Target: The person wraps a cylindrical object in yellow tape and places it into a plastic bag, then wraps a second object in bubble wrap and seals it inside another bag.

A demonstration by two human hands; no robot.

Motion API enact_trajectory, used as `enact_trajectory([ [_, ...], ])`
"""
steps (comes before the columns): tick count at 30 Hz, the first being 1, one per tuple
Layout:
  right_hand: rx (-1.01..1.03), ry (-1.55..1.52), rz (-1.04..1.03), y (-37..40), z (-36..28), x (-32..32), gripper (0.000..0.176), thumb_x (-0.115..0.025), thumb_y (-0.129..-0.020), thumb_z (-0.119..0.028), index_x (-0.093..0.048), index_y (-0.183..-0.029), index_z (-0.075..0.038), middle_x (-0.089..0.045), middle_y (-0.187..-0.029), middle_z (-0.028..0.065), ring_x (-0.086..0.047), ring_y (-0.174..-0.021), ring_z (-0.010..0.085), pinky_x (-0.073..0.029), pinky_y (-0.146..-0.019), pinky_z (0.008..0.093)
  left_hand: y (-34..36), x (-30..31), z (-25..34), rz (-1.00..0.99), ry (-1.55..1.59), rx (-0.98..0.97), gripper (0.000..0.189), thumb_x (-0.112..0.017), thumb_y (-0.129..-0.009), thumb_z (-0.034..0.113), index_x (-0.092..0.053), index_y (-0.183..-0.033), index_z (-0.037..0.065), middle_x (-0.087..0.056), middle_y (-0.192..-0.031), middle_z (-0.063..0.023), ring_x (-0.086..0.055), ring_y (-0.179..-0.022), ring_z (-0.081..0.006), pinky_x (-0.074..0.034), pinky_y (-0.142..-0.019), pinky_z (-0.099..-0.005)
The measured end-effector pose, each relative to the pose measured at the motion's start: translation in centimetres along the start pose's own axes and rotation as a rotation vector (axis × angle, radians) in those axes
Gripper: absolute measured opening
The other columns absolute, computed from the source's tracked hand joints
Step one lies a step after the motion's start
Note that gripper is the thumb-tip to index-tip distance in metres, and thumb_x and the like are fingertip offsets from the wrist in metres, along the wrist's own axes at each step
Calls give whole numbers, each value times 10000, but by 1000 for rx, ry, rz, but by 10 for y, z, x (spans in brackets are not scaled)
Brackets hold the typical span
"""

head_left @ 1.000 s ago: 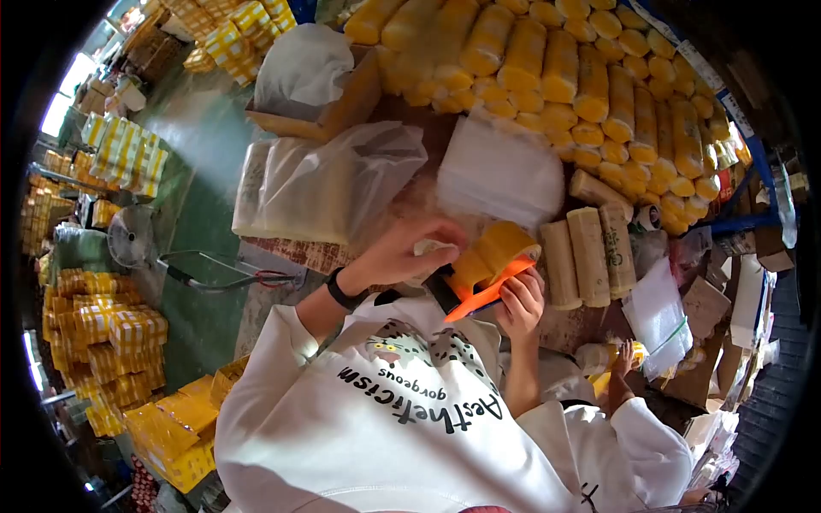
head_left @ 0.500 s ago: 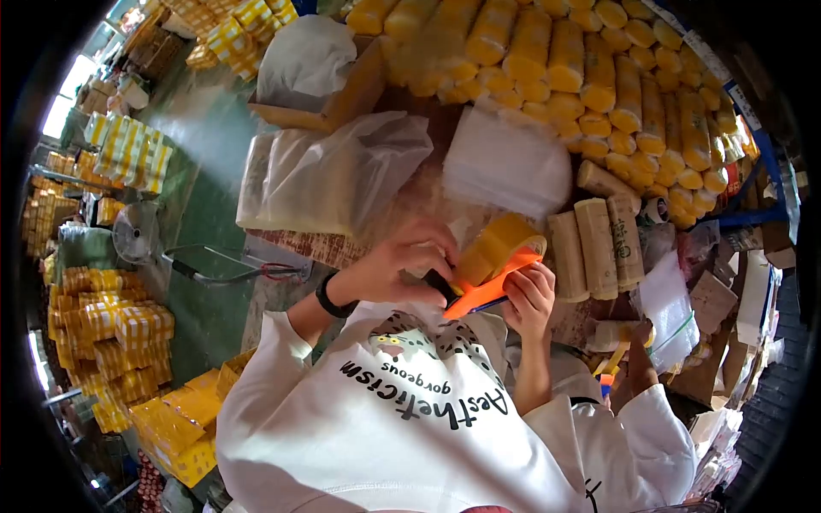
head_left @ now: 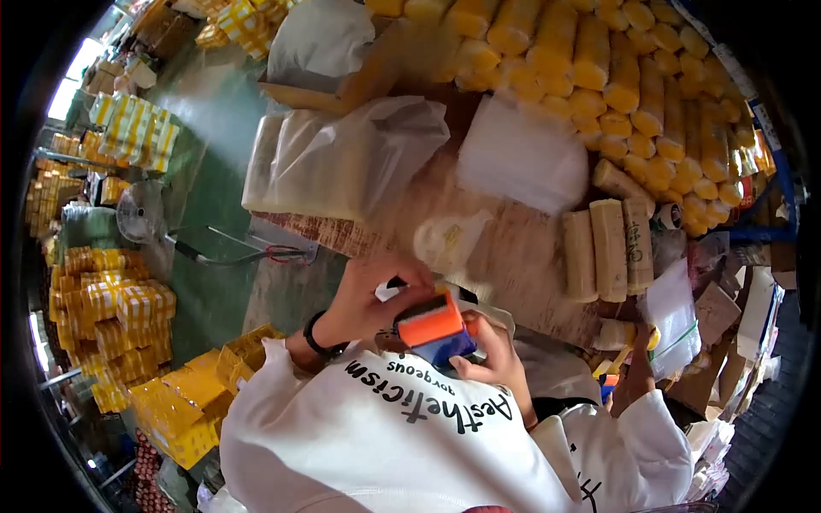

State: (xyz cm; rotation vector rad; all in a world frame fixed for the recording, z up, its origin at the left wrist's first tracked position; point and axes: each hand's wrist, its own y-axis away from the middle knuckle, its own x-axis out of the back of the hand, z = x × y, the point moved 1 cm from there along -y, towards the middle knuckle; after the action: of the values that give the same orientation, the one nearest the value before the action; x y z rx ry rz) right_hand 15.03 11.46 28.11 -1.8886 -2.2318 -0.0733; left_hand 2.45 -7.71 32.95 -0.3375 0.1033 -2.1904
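An orange and blue tape dispenser [head_left: 430,325] is held close in front of my white shirt, tilted. My right hand [head_left: 496,350] is wrapped round its side, with the thumb below. My left hand [head_left: 376,295], a black band at its wrist, is closed at the dispenser's other end with fingers curled and thumb pressed in. Something small and dark shows between those fingers, too hidden to name. The tape roll is mostly out of sight behind the orange part. Past my hands, a whitish plastic bag [head_left: 449,241] lies flat on the worn tabletop [head_left: 522,274].
Clear plastic sheeting [head_left: 325,162], white sheets [head_left: 522,158] and wrapped cylindrical packs [head_left: 607,248] lie on the table. Yellow packs [head_left: 633,85] are piled behind. On the right a co-worker's hand [head_left: 634,368] is near another tape dispenser [head_left: 607,382]. Yellow parcels [head_left: 184,398] stand at left.
The tape dispenser has come down nearer my shirt and turned, so its yellow tape roll no longer shows plainly. Both hands moved with it. The bag on the table has come into view.
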Motion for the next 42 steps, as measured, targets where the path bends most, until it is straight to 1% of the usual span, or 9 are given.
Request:
enact_trajectory([
  [6, -127, -5, 93, -20, -14, -17, 568, -818, -681, -305, -489, -985, 44, -551, -740, 139, -568, -655, 222, -458, -632, 317, -15, 19, 12, 6, -98, -82, 110, -659, -756, -66, -585, -811, -5, -647, -842, -85, -646, -758, -179, -502, -665, -267],
  [9, 197, 560, 189, -37, -27, -3, 454, -828, -627, -234, -526, -872, 2, -610, -754, 108, -557, -609, 265, -428, -627, 330, -11, 29, 2, 136, 85, -87, 99, -622, -780, -91, -578, -838, -24, -622, -881, -98, -616, -781, -157, -487, -690, -252],
  [15, 378, 645, 255, -45, -33, 1, 404, -827, -602, -228, -505, -730, -20, -580, -691, 89, -521, -577, 249, -389, -593, 339, -19, 43, 14, 253, 176, -199, 78, -567, -816, -95, -541, -855, -33, -584, -926, -133, -577, -799, -163, -471, -746, -264],
  [21, 275, 520, 412, -41, -25, 11, 353, -786, -651, -167, -525, -805, 14, -523, -648, 103, -477, -542, 277, -379, -534, 347, -29, 93, 31, 884, 198, -363, 64, -586, -846, 47, -544, -859, 1, -529, -898, -108, -564, -754, -228, -507, -685, -383],
  [30, -146, -415, 1011, -67, 6, 29, 195, -681, -825, -144, -565, -855, 10, -574, -772, 28, -491, -662, 81, -419, -589, 239, -27, -7, 62, -170, -356, -1812, 63, -565, -771, 25, -614, -807, 42, -612, -875, -21, -564, -753, -138, -472, -695, -281],
  [32, -319, -612, 1113, -73, 39, 70, 364, -707, -829, -290, -576, -973, 17, -589, -923, 46, -536, -836, 146, -441, -763, 281, -20, -20, 77, 122, -413, -2017, 92, -587, -757, 11, -619, -842, 23, -608, -888, -20, -571, -763, -160, -460, -726, -296],
  [34, -215, -112, 1239, -56, 105, 107, 600, -676, -824, -411, -506, -1190, 33, -613, -1008, 119, -591, -885, 219, -471, -782, 342, -30, -13, 82, 81, -486, -1668, 118, -626, -744, 4, -615, -857, 35, -598, -920, -34, -575, -771, -162, -465, -721, -294],
  [37, -630, 875, 1015, -23, 161, 132, 615, -607, -856, -460, -519, -1184, 53, -641, -839, 191, -627, -772, 270, -488, -737, 353, -84, 11, 40, 9, -294, -548, 186, -684, -719, -12, -602, -878, 39, -575, -990, -63, -582, -782, -161, -487, -655, -278],
  [42, -843, 1295, 536, 21, 294, 122, 343, -536, -906, -266, -555, -1064, 39, -652, -847, 178, -616, -859, 284, -467, -750, 394, -117, 18, -7, -43, -263, -330, 248, -685, -711, -43, -590, -915, 61, -535, -981, -60, -574, -762, -134, -485, -613, -234],
])
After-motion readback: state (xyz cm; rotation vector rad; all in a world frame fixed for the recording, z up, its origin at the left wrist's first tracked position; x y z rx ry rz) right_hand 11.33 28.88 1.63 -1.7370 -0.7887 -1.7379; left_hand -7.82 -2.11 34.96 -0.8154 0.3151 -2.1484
